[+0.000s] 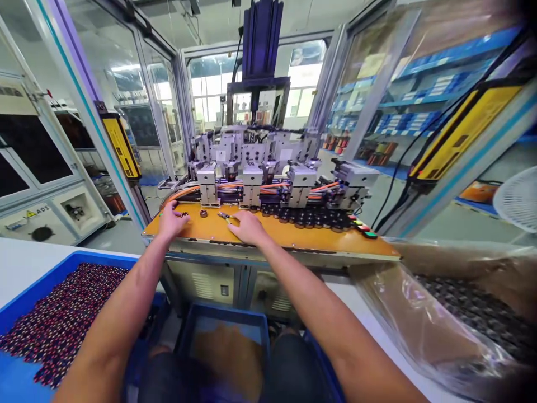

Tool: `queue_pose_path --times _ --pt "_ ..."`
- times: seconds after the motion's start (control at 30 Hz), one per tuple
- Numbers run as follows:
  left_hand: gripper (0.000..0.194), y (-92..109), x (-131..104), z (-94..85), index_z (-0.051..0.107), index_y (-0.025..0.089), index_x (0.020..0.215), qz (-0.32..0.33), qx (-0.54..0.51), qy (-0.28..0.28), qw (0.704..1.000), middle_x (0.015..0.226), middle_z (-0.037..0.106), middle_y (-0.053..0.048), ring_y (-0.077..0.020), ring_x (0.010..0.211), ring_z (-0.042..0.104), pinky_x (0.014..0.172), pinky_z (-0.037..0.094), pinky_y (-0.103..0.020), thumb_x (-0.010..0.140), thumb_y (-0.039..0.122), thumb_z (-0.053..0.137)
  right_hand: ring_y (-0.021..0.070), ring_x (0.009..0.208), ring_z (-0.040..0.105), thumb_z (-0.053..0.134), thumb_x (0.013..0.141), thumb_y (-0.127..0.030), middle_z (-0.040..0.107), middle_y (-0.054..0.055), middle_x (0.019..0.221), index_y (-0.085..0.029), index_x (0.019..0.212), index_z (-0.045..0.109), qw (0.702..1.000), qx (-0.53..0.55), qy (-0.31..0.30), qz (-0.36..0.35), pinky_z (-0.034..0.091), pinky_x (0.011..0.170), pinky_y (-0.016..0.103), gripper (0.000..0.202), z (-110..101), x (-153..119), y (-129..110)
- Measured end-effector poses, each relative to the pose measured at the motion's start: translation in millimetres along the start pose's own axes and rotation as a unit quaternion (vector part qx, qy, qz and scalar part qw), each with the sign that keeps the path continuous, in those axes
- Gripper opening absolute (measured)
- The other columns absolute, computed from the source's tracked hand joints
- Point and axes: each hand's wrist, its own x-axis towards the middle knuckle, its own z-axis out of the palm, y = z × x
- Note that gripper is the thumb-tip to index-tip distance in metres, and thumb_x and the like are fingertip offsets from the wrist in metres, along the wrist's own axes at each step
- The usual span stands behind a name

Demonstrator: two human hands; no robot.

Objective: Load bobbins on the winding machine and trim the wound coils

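Note:
My right hand (249, 228) is closed around small pliers (227, 217), whose jaws point left just above the orange worktop (201, 228). My left hand (171, 223) rests at the worktop's left end, thumb and fingers apart. A small dark round part (184, 214) lies right by the left thumb; whether they touch is hard to see. Between the two hands stands another small round part (203, 213) with light spots on top. Black round parts (310, 216) sit in rows on the worktop, right of my right hand.
A machine (255, 179) with metal blocks and orange tubes lines the worktop's back. Yellow sensor bars (121, 146) flank the frame. At left is a blue tray (79, 254) of small parts; at right, a plastic-lined box (390, 296) of dark parts. A blue bin (226, 314) is below.

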Motion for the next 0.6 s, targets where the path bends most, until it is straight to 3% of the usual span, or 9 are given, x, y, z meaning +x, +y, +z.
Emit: queue_pose_path --times 0.1,0.27,0.37,0.4,0.43,0.5,0.6 --pt "0.061 -4.7 -42.0 -29.8 0.048 0.015 0.131 -0.002 -0.082 0.007 0.997 0.098 0.069 -0.006 -0.0178 0.083 0.071 0.082 0.058 -0.036 0.076 0.019 0.075 0.0208 0.107 0.062 0.061 0.096 -0.038 0.064 0.008 0.116 -0.014 0.112 0.063 0.999 0.037 0.015 0.001 0.052 0.097 0.044 0.029 0.4 2.7 3.1" --pt "0.07 -11.7 -156.7 -58.0 0.05 0.018 0.128 0.022 -0.174 -0.006 0.984 0.102 0.073 -0.008 -0.0177 0.092 0.072 0.089 0.057 -0.034 0.066 0.022 0.082 0.0294 0.125 0.054 0.061 0.091 -0.026 0.06 0.02 0.128 -0.006 0.119 0.062 0.989 0.11 0.098 -0.03 0.041 0.11 0.049 0.034 -13.3 -18.5 -15.1" --pt "0.068 -16.0 -219.1 -64.5 0.05 0.022 0.132 0.103 -0.173 -0.041 0.979 0.111 0.073 -0.01 -0.0184 0.101 0.072 0.09 0.058 -0.032 0.072 0.014 0.08 0.0268 0.124 0.055 0.057 0.093 -0.03 0.058 0.017 0.134 -0.01 0.129 0.058 0.976 0.162 0.121 -0.087 0.048 0.105 0.044 0.041 -35.3 -69.4 -47.5" --pt "0.066 -17.5 -235.0 -66.3 0.049 0.024 0.134 0.136 -0.166 -0.053 0.975 0.114 0.073 -0.01 -0.0184 0.104 0.071 0.09 0.058 -0.031 0.076 0.01 0.077 0.024 0.118 0.059 0.057 0.093 -0.033 0.06 0.012 0.134 -0.016 0.129 0.058 0.968 0.184 0.116 -0.128 0.053 0.097 0.04 0.04 -44.3 -90.8 -59.8" --pt "0.067 -19.0 -247.9 -67.9 0.047 0.026 0.137 0.166 -0.159 -0.063 0.971 0.116 0.072 -0.009 -0.018 0.106 0.07 0.091 0.058 -0.03 0.079 0.006 0.073 0.0228 0.113 0.063 0.058 0.094 -0.032 0.06 0.011 0.134 -0.017 0.128 0.059 0.944 0.224 0.114 -0.213 0.056 0.092 0.039 0.037 -53.2 -112.4 -71.9" --pt "0.075 -21.4 -265.5 -70.2 0.044 0.031 0.141 0.205 -0.152 -0.075 0.964 0.12 0.071 -0.007 -0.017 0.106 0.07 0.092 0.058 -0.029 0.079 -0.001 0.071 0.0212 0.116 0.062 0.054 0.097 -0.023 0.062 0.009 0.132 -0.019 0.125 0.06 0.912 0.205 0.062 -0.35 0.054 0.094 0.035 0.03 -67.4 -150.5 -92.7" --pt "0.086 -23.0 -275.7 -69.9 0.042 0.034 0.145 0.238 -0.167 -0.075 0.954 0.117 0.07 -0.005 -0.0154 0.101 0.071 0.09 0.06 -0.027 0.074 -0.006 0.071 0.0206 0.084 0.066 0.043 0.096 -0.01 0.071 0.011 0.096 -0.013 0.103 0.067 0.903 0.134 0.012 -0.408 0.053 0.069 0.034 0.025 -74.6 -185.8 -108.6"
